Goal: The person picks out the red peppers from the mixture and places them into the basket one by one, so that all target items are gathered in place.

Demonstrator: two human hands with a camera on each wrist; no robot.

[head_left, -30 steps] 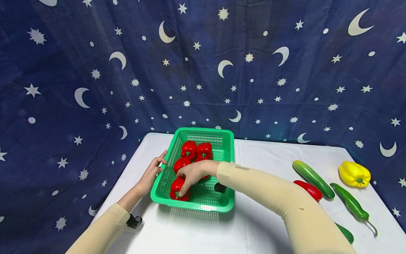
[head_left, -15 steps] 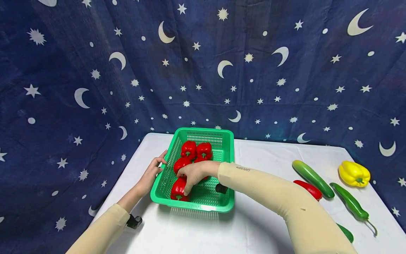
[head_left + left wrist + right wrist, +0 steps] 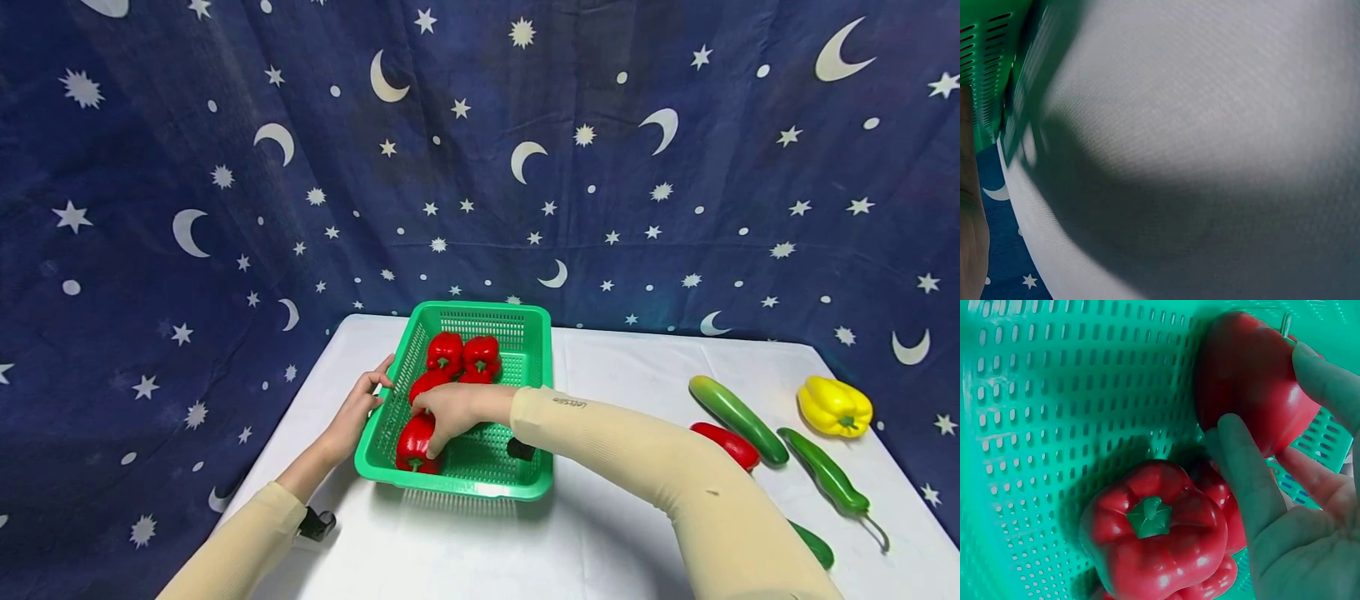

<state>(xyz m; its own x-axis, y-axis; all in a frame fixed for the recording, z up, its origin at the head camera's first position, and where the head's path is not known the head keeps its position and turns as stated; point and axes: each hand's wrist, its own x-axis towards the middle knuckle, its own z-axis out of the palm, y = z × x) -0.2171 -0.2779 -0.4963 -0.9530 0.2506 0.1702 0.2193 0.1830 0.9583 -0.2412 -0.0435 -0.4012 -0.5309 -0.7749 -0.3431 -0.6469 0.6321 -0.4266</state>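
In the head view a green plastic basket point(image 3: 491, 490) holds several red bell peppers. My right hand point(image 3: 447, 410) reaches into it and grips the red bell pepper point(image 3: 414, 442) in the near left corner. The right wrist view shows the thumb on one side of that pepper point(image 3: 1247, 381) and the fingers on the other. Another red bell pepper point(image 3: 1160, 544) sits beside the fingers, green stem facing the camera. At the basket's left side, my left hand point(image 3: 352, 419) holds the rim with its fingertips. Only a strip of that hand point(image 3: 971, 219) appears in the left wrist view.
On the right of the white table lie a cucumber point(image 3: 738, 419), a long red pepper point(image 3: 727, 443), a long green pepper point(image 3: 825, 475), a yellow bell pepper point(image 3: 834, 407) and a green vegetable point(image 3: 813, 546) partly behind the right sleeve. A dark patterned curtain point(image 3: 480, 150) hangs behind.
The gripped red bell pepper has turned slightly and shifted a little left, towards the basket's side. My right hand has moved with it. The left hand stays at the rim.
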